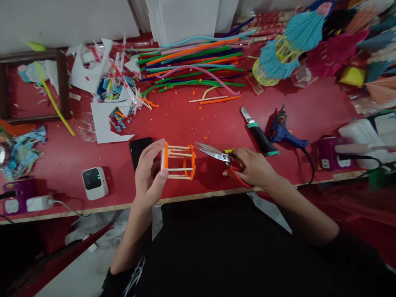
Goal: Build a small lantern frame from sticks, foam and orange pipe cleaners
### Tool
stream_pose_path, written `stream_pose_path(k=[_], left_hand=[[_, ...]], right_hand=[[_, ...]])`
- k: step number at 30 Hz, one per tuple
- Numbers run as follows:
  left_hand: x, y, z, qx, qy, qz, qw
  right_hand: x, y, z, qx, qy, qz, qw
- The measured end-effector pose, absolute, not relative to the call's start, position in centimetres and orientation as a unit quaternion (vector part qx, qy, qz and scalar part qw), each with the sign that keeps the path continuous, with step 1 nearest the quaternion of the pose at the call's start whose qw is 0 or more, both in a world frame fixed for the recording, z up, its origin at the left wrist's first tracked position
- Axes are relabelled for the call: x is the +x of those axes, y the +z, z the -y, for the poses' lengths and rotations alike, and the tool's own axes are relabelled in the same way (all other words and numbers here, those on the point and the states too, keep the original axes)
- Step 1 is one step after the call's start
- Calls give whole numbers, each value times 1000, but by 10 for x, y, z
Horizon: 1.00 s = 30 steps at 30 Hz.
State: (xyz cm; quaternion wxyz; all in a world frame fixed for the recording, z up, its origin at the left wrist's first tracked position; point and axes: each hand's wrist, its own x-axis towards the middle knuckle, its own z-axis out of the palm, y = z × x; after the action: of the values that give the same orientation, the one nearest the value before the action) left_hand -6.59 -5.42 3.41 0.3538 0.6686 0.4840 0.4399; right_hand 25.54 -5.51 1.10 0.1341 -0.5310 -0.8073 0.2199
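Observation:
My left hand [149,172] grips a small frame [180,168] by its left end. Pale sticks run lengthwise between its two ends, which are edged in orange fuzzy strips. My right hand [252,167] is closed round the red handles of a pair of scissors [215,153]. The scissor blades are slightly parted and point left, their tips close to the frame's right end. A short yellow piece [229,151] shows by the right fingers; whether it is held is unclear. A dark phone [137,149] lies partly behind my left hand.
Pipe cleaners [194,57] lie across the back. A utility knife [260,133] and a blue glue gun [287,130] rest at right, with a trailing cord. Paper scraps [103,119], a white device [95,183] and a wooden frame [64,84] are at left. Blue fringed pieces [303,31] stand back right.

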Motion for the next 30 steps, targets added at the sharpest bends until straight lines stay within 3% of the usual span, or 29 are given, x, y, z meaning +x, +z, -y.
stream_pose_path(k=[14, 25, 30], left_hand=[[-65, 35, 56, 648, 430, -490, 393], [-67, 39, 58, 648, 395, -506, 411], [-70, 36, 58, 679, 362, -522, 367]], right_hand=[[255, 1, 58, -540, 175, 816, 106], [257, 0, 58, -519, 154, 828, 146], [255, -4, 58, -500, 115, 841, 172]])
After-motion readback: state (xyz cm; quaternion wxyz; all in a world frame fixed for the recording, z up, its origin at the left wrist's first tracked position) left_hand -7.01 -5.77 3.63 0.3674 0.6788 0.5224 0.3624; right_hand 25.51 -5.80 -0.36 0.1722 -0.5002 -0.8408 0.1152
